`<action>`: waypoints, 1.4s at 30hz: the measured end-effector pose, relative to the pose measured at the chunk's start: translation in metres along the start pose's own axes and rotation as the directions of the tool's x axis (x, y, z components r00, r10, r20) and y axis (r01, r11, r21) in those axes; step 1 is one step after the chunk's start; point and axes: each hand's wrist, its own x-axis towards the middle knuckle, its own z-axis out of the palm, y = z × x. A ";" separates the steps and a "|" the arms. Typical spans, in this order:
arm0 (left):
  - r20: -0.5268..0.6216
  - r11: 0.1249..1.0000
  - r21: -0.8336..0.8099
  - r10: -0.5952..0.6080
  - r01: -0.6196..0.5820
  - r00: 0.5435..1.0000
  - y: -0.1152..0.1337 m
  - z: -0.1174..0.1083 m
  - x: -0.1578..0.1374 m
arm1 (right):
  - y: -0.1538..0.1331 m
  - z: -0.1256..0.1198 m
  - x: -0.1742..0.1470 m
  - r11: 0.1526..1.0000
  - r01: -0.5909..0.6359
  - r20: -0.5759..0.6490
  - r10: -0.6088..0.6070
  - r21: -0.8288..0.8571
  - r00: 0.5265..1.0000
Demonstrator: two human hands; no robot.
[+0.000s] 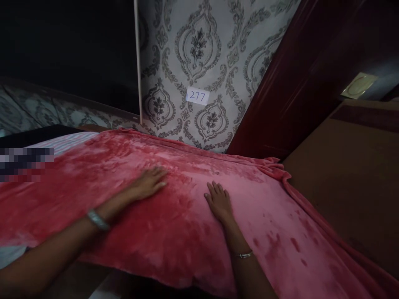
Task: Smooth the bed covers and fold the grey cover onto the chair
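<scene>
A plush red-and-pink blanket (193, 228) lies spread out in front of me, its nap darker in some patches and paler in others. Flat on its middle left rests my left hand (149, 182), fingers stretched forward and slightly blurred. To the right, on a paler pink stretch, my right hand (219, 200) lies palm down with its fingers spread. Neither hand grips the fabric. Each wrist wears a metal bangle. Along the far edge and the right corner the blanket is bunched into folds.
A large dark screen (68, 54) hangs at upper left. Patterned wallpaper (199, 54) carries a paper label (197, 96) reading 277. A dark red wooden post (274, 83) slants down at right, beside a brown panel (352, 178). Striped cloth (62, 142) shows at the blanket's far left.
</scene>
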 end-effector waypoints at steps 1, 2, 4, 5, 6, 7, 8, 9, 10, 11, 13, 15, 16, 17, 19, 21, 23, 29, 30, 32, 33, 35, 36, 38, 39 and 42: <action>0.060 0.998 -0.035 0.058 -0.056 0.996 0.011 0.003 0.008 | 0.000 0.000 0.000 1.000 0.001 -0.001 -0.001 -0.002 1.000; 0.123 0.990 -0.077 0.124 -0.115 0.985 0.023 0.007 0.016 | 0.000 0.000 -0.001 1.000 0.002 -0.002 -0.002 -0.005 1.000; 0.177 0.980 -0.105 0.188 -0.172 0.966 0.045 0.016 0.034 | 0.000 0.001 -0.001 1.000 0.008 -0.002 -0.008 -0.014 1.000; 0.178 0.979 -0.101 0.192 -0.176 0.965 0.051 0.019 0.043 | 0.000 0.002 -0.001 1.000 0.009 -0.003 -0.009 -0.020 1.000; 0.172 0.982 -0.089 0.179 -0.165 0.969 0.053 0.022 0.050 | 0.001 0.004 -0.001 1.000 0.010 -0.004 -0.010 -0.025 1.000; 0.164 0.987 -0.076 0.155 -0.144 0.974 0.050 0.024 0.056 | 0.002 0.005 -0.001 0.999 0.011 -0.006 -0.011 -0.031 1.000; 0.157 0.992 -0.062 0.121 -0.112 0.980 0.043 0.023 0.059 | 0.003 0.007 -0.001 0.999 0.014 -0.009 -0.015 -0.037 1.000; 0.148 0.997 -0.044 0.075 -0.069 0.986 0.030 0.021 0.060 | 0.003 0.008 0.000 0.999 0.017 -0.011 -0.018 -0.043 1.000; 0.137 1.000 -0.024 0.018 -0.014 0.990 0.014 0.017 0.059 | 0.004 0.009 0.000 0.999 0.020 -0.012 -0.021 -0.049 1.000; 0.125 0.999 0.000 -0.050 0.051 0.991 -0.005 0.011 0.055 | 0.004 0.010 0.001 0.998 0.022 -0.011 -0.022 -0.055 1.000; 0.090 0.978 0.053 -0.207 0.203 0.974 -0.048 -0.002 0.039 | 0.005 0.012 0.001 0.998 0.021 -0.007 -0.022 -0.065 1.000; 0.046 0.926 0.100 -0.370 0.364 0.928 -0.091 -0.017 0.017 | 0.005 0.013 0.002 0.997 0.022 -0.008 -0.023 -0.074 1.000; 0.026 0.892 0.118 -0.442 0.436 0.897 -0.110 -0.024 0.005 | 0.005 0.014 0.002 0.997 0.023 -0.012 -0.024 -0.078 1.000; 0.004 0.856 0.132 -0.505 0.500 0.863 -0.128 -0.030 -0.008 | 0.005 0.014 0.002 0.996 0.022 -0.016 -0.023 -0.081 1.000; -0.034 0.794 0.152 -0.591 0.588 0.806 -0.154 -0.040 -0.032 | 0.005 0.014 0.002 0.996 0.018 -0.018 -0.020 -0.086 1.000; -0.064 0.751 0.162 -0.640 0.640 0.766 -0.170 -0.044 -0.051 | 0.005 0.014 0.002 0.996 0.013 -0.011 -0.014 -0.092 1.000; -0.081 0.722 0.165 -0.669 0.672 0.739 -0.177 -0.046 -0.067 | 0.005 0.014 0.002 0.995 0.011 -0.001 -0.011 -0.098 1.000; -0.089 0.700 0.156 -0.692 0.697 0.716 -0.178 -0.048 -0.113 | 0.005 0.015 0.000 0.993 0.017 -0.011 -0.018 -0.118 1.000; -0.091 0.701 0.152 -0.692 0.697 0.716 -0.178 -0.048 -0.123 | 0.005 0.015 0.000 0.992 0.019 -0.008 -0.020 -0.124 1.000; -0.095 0.702 0.147 -0.691 0.696 0.717 -0.178 -0.049 -0.144 | 0.006 0.015 0.000 0.990 0.020 0.002 -0.020 -0.137 1.000; -0.097 0.702 0.148 -0.690 0.696 0.717 -0.177 -0.049 -0.154 | 0.006 0.016 0.000 0.990 0.021 0.004 -0.020 -0.142 1.000; -0.104 0.697 0.153 -0.694 0.701 0.712 -0.176 -0.049 -0.171 | 0.007 0.018 0.000 0.989 0.024 -0.001 -0.024 -0.147 1.000; -0.109 0.691 0.157 -0.698 0.706 0.708 -0.175 -0.048 -0.177 | 0.008 0.019 0.000 0.989 0.024 -0.007 -0.026 -0.148 1.000; -0.118 0.681 0.161 -0.705 0.714 0.699 -0.171 -0.048 -0.182 | 0.009 0.021 0.001 0.989 0.030 -0.025 -0.034 -0.143 0.999; -0.121 0.680 0.161 -0.706 0.716 0.698 -0.168 -0.047 -0.181 | 0.009 0.022 0.001 0.990 0.031 -0.031 -0.036 -0.140 0.999; -0.102 0.731 0.147 -0.659 0.666 0.745 -0.154 -0.045 -0.166 | 0.009 0.022 0.001 0.991 0.023 -0.032 -0.028 -0.129 0.999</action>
